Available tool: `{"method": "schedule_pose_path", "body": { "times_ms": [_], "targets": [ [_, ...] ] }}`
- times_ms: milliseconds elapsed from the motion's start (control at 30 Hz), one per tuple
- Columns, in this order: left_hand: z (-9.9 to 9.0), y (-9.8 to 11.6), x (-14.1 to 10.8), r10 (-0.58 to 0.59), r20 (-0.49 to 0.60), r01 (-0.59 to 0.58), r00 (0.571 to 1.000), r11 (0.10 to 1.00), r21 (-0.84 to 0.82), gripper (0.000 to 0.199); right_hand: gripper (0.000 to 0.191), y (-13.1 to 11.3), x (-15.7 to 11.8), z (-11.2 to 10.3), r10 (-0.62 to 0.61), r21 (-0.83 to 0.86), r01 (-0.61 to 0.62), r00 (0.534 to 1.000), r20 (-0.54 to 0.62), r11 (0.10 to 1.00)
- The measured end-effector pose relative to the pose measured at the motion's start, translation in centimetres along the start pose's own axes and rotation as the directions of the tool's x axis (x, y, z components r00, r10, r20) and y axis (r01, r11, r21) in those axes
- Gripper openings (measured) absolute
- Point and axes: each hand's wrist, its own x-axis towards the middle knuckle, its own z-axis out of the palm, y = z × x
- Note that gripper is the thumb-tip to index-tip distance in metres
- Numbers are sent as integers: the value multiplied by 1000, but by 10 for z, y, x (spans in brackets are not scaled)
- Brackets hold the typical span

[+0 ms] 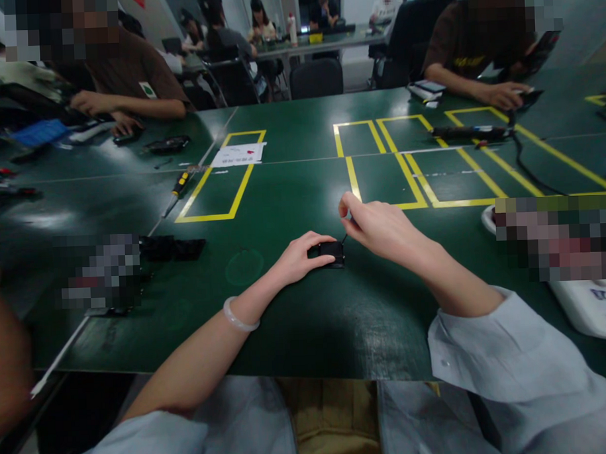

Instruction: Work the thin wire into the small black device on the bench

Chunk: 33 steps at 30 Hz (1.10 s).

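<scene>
On the table (297, 333), paper (238, 154) lies left beyond the hands (302, 255).

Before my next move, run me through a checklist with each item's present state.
1. Small flat black part held by the left hand: ok, fingers on it.
2. Thin dark strip gripped by the right hand: cannot tell, fingertips are hidden.
3. Strip seated in the part: cannot tell, too small.
4. Yellow-and-black handled tool away from both hands: ok.
5. Pale translucent bracelet off the part: ok.

Head cam faces fwd/down over green tbl (296, 187).
</scene>
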Motion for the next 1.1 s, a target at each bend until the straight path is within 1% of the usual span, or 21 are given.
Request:
{"method": "schedule_pose_path", "body": {
  "times_ms": [133,267,400,533,800,1100],
  "targets": [
    [0,0,0,2,-2,-2,1000,1000,5,40,25,0,-1,0,-21,15,21,1000,9,1000],
    [0,0,0,-5,6,5,1000,1000,10,41,25,-1,0,-1,6,1,-6,1000,23,1000],
    [0,1,0,-6,5,6,1000,1000,3,41,31,-3,0,-2,24,-17,-24,999,26,1000],
    [-1,3,0,2,2,-2,1000,1000,-6,40,30,-3,0,-3,30,-18,-30,999,40,999],
    [0,1,0,11,-7,-11,1000,1000,-5,40,26,-1,0,-1,13,20,-13,1000,-8,1000],
    [-1,2,0,4,4,-3,1000,1000,-9,40,26,-1,0,-1,17,-27,-16,1000,7,1000]
  ]
}}
